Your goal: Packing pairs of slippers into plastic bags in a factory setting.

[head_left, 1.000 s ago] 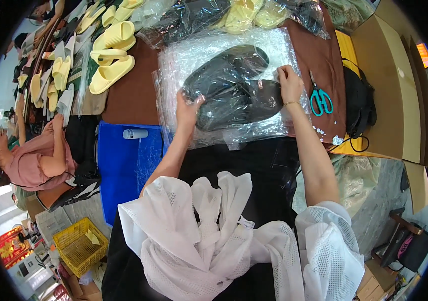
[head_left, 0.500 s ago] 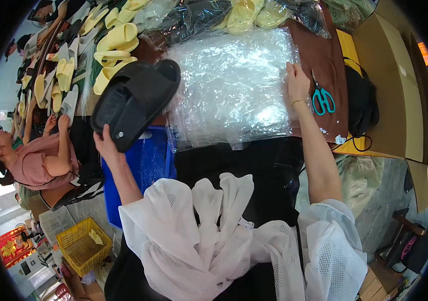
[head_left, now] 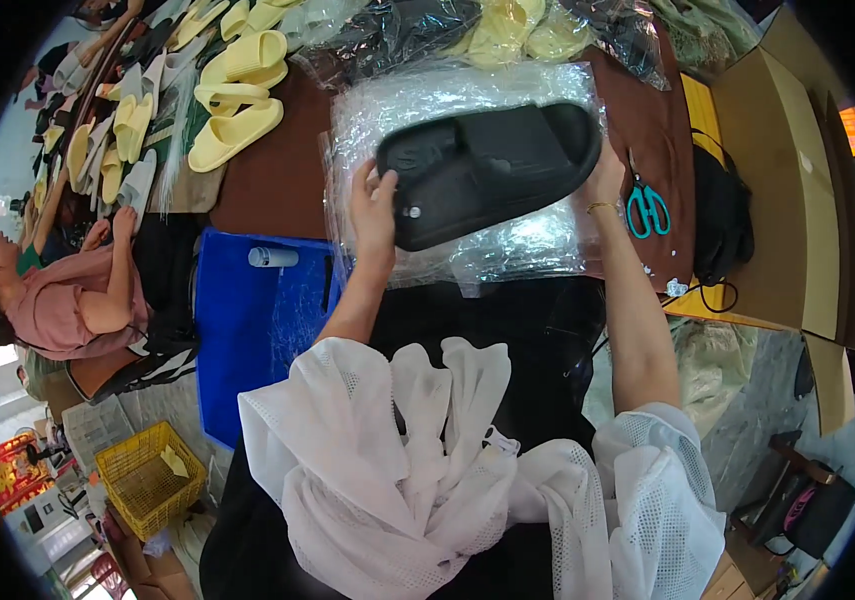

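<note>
My left hand (head_left: 374, 205) grips a black slide slipper (head_left: 492, 170) by its heel end, thumb on the footbed. The slipper is held aslant over a stack of clear plastic bags (head_left: 537, 240) on the brown-covered table, its toe pointing right. My right hand (head_left: 602, 177) is at the toe end, by the right edge of the bags. Its fingers are mostly hidden behind the slipper, so whether they hold the slipper or a bag does not show. Teal-handled scissors (head_left: 647, 208) lie just right of that hand.
Yellow slippers (head_left: 237, 132) lie on the table (head_left: 267, 200) at left, bagged ones (head_left: 505, 30) at the back. A blue bin (head_left: 237, 340) holding a bottle stands left of me. Boxes (head_left: 777, 190) stand at right. A seated co-worker (head_left: 77, 300) handles slippers at far left.
My left hand has carried the black slipper rightward from beside the bags to over them, turning its toe to the right. The slipper now covers my right hand's fingers.
</note>
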{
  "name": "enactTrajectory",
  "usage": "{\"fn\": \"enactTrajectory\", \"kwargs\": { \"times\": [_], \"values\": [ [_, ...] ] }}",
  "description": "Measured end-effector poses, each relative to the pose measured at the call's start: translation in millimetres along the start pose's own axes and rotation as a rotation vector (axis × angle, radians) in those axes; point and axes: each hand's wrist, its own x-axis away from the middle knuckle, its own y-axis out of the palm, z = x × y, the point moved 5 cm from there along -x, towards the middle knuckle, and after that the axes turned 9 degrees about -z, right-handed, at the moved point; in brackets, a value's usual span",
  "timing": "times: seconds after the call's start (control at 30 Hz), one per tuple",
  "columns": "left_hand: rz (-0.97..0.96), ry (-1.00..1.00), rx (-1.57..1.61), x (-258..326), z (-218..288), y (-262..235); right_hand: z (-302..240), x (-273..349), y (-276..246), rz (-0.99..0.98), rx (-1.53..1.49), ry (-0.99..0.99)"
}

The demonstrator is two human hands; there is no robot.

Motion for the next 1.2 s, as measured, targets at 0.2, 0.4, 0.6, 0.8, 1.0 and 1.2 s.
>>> {"fn": "enactTrajectory", "kwargs": {
  "times": [0.2, 0.4, 0.6, 0.8, 1.0, 1.2],
  "values": [
    [-0.131, 0.038, -0.185, 4, -39, -1, 25, -8, 5, -0.144, -0.114, 0.001],
    [-0.327, 0.278, -0.408, 28, 11, 21, 0, -10, -8, -0.235, 0.05, 0.025],
    [-0.328, 0.343, -0.427, 16, 8, 30, -53, 4, -59, 0.128, 0.215, -0.325],
    [-0.412, 0.351, -0.503, 18, -24, 42, -149, 75, -56, -0.11, -0.163, -0.381],
    [-0.312, 0.563, -0.759, 18, 8, 45, -159, 129, 26, -0.501, -0.191, -0.524],
    [-0.51, 0.621, -0.858, 1, -13, 43, -161, 132, 45, -0.549, -0.05, -0.525]
  ]
}}
